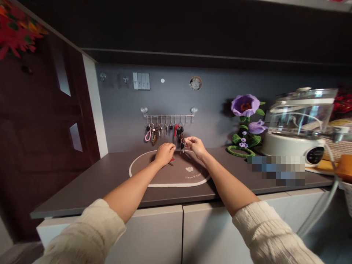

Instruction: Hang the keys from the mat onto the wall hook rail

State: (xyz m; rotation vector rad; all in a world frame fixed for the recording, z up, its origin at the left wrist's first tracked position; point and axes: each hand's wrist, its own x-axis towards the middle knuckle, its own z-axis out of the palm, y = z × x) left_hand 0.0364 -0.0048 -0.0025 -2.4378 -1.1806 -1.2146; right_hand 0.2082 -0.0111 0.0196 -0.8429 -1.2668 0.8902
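Right hand [194, 145]: fingertips pinched on key ring [183, 140], keys hanging. Left hand [165, 153]: above oval mat [165, 178], fingers curled; grip cannot be determined.

Dim room, soft shadows, stretched blurry edges
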